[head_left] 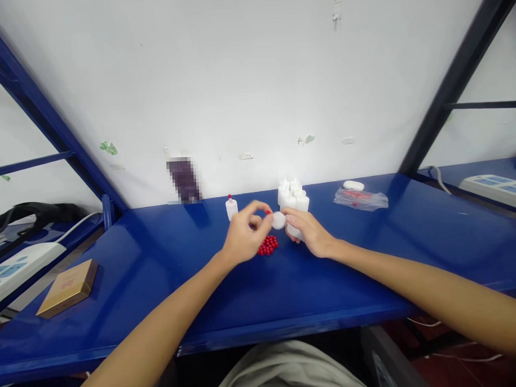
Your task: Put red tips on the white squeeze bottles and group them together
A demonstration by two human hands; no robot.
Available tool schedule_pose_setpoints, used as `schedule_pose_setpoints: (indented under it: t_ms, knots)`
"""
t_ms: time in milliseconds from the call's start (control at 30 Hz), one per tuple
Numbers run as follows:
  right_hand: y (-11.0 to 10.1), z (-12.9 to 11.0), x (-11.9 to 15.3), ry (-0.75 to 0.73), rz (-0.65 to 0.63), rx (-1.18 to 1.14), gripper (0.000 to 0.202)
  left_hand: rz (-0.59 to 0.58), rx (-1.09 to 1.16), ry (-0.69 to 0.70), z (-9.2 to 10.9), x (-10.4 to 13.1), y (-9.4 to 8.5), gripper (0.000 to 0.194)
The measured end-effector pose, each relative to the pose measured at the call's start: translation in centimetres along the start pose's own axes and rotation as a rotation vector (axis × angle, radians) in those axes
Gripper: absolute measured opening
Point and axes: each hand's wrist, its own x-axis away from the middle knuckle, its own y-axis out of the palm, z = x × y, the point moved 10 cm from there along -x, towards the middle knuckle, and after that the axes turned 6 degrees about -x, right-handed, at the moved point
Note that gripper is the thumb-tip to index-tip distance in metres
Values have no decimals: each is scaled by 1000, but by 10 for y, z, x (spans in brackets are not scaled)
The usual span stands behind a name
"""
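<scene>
My right hand (308,228) is wrapped round a white bottle (295,231), whose rounded white top (278,220) points left toward my other hand. The thumb and forefinger of my left hand (246,233) pinch a small red cap (269,212) at the tip of that bottle. Below, between the hands, lies a cluster of small red caps (268,245) on the blue table. A white bottle with a red tip (231,208) stands behind my left hand. Several white bottles (294,195) stand grouped behind my right hand.
The blue table (168,287) meets a white wall. At the right lie a clear plastic bag (362,199) with red pieces and a white oval object (353,185). A gold box (69,287) sits at the left. White power strips (26,266) flank the table, beyond the rack posts.
</scene>
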Motion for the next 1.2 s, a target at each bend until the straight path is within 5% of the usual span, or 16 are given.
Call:
schedule_pose_setpoints:
  t_ms: [133, 200, 300, 900, 1067, 1133, 1200]
  knots:
    - [-6, 7, -3, 69, 36, 26, 30, 372, -36, -98, -36, -22, -77, 21]
    - [-5, 7, -3, 77, 28, 52, 29, 447, -138, -137, -53, -29, -104, 24]
    - [-4, 6, -3, 65, 11, 83, 29, 451, -182, -213, -76, -33, -122, 30]
    - [-2, 6, -3, 54, -20, 101, 32, 239, -166, -180, -99, -39, -93, 39]
    - [-3, 8, -4, 78, -14, 83, 30, 353, -261, -133, -71, -31, -109, 33]
    - [-5, 8, -5, 84, -4, 110, 32, 246, -274, -106, -56, -29, -95, 41]
    - [-7, 8, -5, 92, 11, 166, 34, 32, -281, -62, -40, -24, -63, 42]
